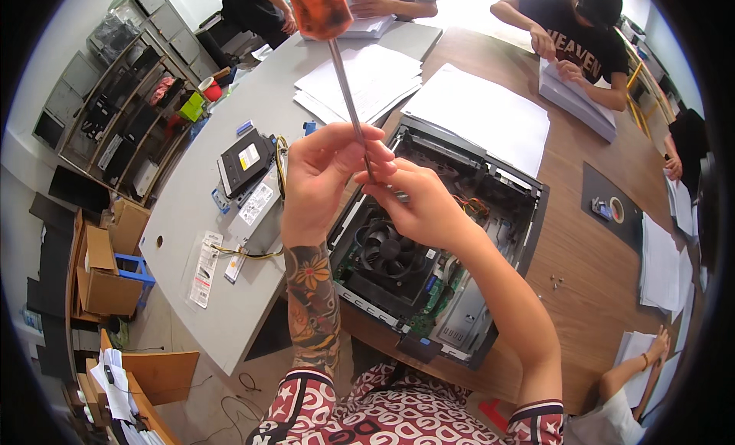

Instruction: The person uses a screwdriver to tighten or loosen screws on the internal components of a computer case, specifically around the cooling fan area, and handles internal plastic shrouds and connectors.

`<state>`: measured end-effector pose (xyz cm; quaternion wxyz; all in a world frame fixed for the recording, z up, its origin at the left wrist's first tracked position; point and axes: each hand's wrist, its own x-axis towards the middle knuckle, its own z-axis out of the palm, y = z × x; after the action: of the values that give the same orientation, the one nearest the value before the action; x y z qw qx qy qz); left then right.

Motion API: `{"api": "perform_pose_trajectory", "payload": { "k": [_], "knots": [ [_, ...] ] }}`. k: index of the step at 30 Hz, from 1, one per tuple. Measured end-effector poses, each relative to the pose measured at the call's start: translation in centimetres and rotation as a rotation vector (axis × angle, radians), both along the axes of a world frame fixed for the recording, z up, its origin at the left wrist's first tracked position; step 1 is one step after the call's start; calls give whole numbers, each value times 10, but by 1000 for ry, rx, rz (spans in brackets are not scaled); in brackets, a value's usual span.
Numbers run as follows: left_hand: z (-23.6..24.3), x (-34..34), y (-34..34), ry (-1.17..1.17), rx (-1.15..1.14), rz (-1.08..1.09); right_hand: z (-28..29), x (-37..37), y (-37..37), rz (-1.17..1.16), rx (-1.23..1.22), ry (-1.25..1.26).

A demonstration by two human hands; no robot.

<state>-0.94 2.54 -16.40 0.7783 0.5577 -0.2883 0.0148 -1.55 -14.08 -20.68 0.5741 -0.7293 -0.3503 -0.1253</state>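
A screwdriver (pixel 346 81) with an orange handle points handle-up in front of me. My left hand (pixel 321 173) is closed round its thin metal shaft. My right hand (pixel 419 204) pinches at the lower end of the shaft, its fingertips meeting those of the left. Whether a small screw sits at the tip is hidden by the fingers. Below both hands lies an opened desktop computer case (pixel 468 311), with a black cooling fan (pixel 389 250), a green circuit board and coloured cables inside.
Left of the case are an optical drive (pixel 249 160), a power supply (pixel 256 211) and a blister card (pixel 205 270). Paper stacks (pixel 475 116) lie beyond it. Loose screws (pixel 556 280) and a tape roll (pixel 616 209) are at right. Other people handle paper around the table.
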Motion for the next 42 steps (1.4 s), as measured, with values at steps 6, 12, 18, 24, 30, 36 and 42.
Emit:
{"api": "perform_pose_trajectory", "payload": {
  "k": [6, 12, 18, 24, 30, 36, 42],
  "knots": [
    [-10, 7, 1, 21, -94, 65, 7, 1, -2, -87, -92, -57],
    [-10, 10, 0, -62, -31, 91, 6, 1, -1, -76, -109, -50],
    [0, 0, -3, -36, -13, 86, 0, 4, -2, -4, -46, -5],
    [9, -8, -7, 52, 146, 32, 3, 4, -5, 59, -38, 0],
    [0, -2, 1, 41, 130, 48, 3, 2, -5, -12, -88, -42],
    [-7, 9, -3, -56, 10, 121, 3, 2, -6, -106, -114, -37],
    [0, 2, -9, 14, -6, 33, -4, 6, -4, -91, -126, -131]
  ]
}}
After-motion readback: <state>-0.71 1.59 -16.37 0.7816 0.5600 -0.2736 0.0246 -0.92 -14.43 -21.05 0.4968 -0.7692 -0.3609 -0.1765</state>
